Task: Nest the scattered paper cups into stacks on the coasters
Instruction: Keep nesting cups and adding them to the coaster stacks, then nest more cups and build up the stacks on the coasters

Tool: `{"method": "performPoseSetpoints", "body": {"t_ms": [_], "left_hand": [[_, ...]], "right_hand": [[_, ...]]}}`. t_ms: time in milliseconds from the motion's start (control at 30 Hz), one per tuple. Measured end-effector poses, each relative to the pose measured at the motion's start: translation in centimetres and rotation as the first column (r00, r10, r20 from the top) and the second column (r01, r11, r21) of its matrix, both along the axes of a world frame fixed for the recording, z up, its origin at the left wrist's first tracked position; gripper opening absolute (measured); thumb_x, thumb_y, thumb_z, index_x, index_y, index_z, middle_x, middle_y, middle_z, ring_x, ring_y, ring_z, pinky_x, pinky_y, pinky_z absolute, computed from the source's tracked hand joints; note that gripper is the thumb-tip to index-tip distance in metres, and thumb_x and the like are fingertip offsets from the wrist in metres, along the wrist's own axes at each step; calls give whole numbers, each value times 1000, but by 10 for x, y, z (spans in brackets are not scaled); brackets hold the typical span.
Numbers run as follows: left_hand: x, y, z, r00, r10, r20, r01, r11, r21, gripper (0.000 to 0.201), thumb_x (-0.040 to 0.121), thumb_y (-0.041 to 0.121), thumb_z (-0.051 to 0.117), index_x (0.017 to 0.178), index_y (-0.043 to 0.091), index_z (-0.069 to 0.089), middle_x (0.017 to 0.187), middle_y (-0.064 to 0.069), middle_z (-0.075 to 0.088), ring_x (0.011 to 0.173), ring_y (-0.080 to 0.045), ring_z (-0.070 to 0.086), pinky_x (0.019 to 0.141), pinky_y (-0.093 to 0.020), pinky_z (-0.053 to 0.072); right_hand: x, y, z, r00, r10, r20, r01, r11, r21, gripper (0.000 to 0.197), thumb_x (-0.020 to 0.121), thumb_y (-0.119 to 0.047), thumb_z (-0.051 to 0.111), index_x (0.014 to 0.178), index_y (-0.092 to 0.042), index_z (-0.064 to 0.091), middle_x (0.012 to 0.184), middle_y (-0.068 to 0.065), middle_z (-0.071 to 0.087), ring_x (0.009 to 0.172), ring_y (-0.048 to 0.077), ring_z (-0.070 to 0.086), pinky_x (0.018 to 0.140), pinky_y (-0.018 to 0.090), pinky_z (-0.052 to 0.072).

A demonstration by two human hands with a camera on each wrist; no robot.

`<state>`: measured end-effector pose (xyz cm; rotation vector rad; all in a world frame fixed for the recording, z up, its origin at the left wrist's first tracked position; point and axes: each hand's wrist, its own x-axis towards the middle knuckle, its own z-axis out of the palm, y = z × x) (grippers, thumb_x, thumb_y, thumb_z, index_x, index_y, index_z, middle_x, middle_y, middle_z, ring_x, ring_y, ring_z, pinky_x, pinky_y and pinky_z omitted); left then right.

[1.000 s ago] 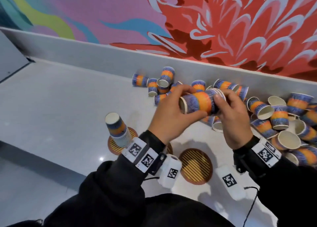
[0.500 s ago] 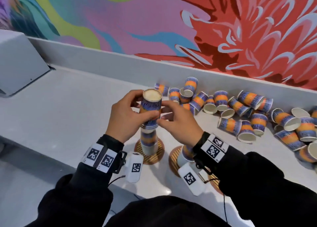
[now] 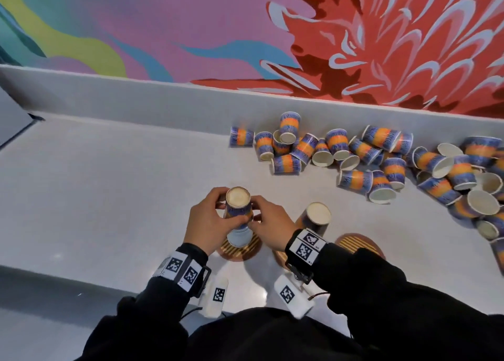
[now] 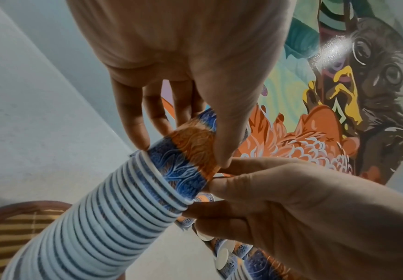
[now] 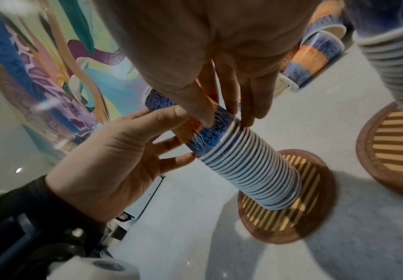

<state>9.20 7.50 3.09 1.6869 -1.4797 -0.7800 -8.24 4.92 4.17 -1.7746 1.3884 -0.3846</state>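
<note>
- Both hands grip the top cup (image 3: 237, 205) of the stack (image 3: 239, 235): in the head view, the left hand (image 3: 209, 221) curls round its left side and the right hand (image 3: 272, 224) pinches its right side.
- Head view: the stack stands inverted on the left coaster (image 3: 240, 249), near the front edge of the counter (image 3: 109, 186).
- Head view: a second stack (image 3: 316, 215) stands just right of the right hand; its coaster is mostly hidden by the right wrist.
- Head view: a third coaster (image 3: 354, 244) lies further right, partly behind the right sleeve.
- Head view: loose cups (image 3: 354, 156) lie scattered along the back edge and toward the right edge of the counter, most on their sides.
- Head view: a mural (image 3: 381, 47) fills the wall behind the counter.
- Left wrist view: the left hand (image 4: 195, 62) holds the top cup (image 4: 186, 157) with thumb and fingers on opposite sides; the right hand (image 4: 303, 204) has fingertips at its rolled rim.
- Left wrist view: the stack (image 4: 104, 227) shows many nested rims, resting on the striped coaster (image 4: 6, 233).
- Right wrist view: the right hand (image 5: 219, 56) pinches the top cup (image 5: 207, 136) just above the rims; the left hand (image 5: 114, 157) wraps it from the opposite side.
- Right wrist view: the stack (image 5: 255, 170) leans in frame, base on the coaster (image 5: 310, 217); the second stack (image 5: 396, 62) stands on its coaster (image 5: 387, 151) at right.
</note>
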Motion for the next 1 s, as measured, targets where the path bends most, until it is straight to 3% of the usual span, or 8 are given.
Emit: {"method": "performPoseSetpoints", "body": {"t_ms": [167,300,433,500,633,767,833,1000], "left_hand": [[1,-3,-1,999,-31,37,31,1000,2,63,68,31,97,118,35,58,109,17,69,103,1,64,80,-9,44],[3,-2,1,997,-61,44,60,998,37,74,67,31,97,126,35,53,118,13,67,110,-6,64,93,-29,54],[-3,4,29,995,-91,33,92,995,-41,100,68,33,97,149,37,40,147,8,51,131,-13,50,107,-37,45],[-14,4,54,996,-94,-12,90,979,-181,88,75,34,92,148,34,44,147,10,50,132,-11,50,107,-35,44],[-57,-2,106,970,-219,-102,169,916,-363,49,88,36,78,132,33,57,133,14,61,124,-7,57,100,-31,50],[-127,-15,129,913,-388,-124,306,854,-420,32,92,24,76,123,25,67,121,11,68,115,-12,64,93,-38,56],[-166,-20,129,878,-445,-176,349,847,-401,31,90,28,75,120,25,68,118,11,69,113,-11,65,93,-34,55],[-263,-27,107,788,-520,-329,445,851,-280,30,93,19,75,120,28,66,119,11,68,111,-8,64,89,-32,56]], "right_hand": [[0,-2,-8,999,-32,2,32,999,8,53,94,-12,60,145,-23,50,140,6,64,120,27,65,101,38,52],[-2,-1,-4,999,-25,20,25,999,21,56,98,-15,61,150,-25,45,146,7,60,123,25,64,105,40,51],[-18,14,26,958,-77,277,101,992,-74,61,99,-11,62,154,-27,41,149,1,56,130,14,59,109,35,50],[-38,19,49,895,-86,438,160,978,-135,55,97,0,61,146,-22,51,139,0,63,126,12,62,107,31,52],[-100,8,80,741,-204,640,354,928,-115,36,96,13,54,118,-12,67,115,7,73,108,24,72,90,38,59],[-172,-6,75,731,-384,564,544,827,-143,30,95,10,56,105,-15,69,101,2,74,93,14,68,73,32,56],[-204,-11,61,711,-482,513,618,775,-129,27,93,6,61,99,-18,70,96,-3,72,88,10,65,70,33,54],[-276,-17,15,656,-653,378,734,669,-117,12,82,-28,73,91,-36,71,95,-8,75,89,16,70,83,49,60]]}}
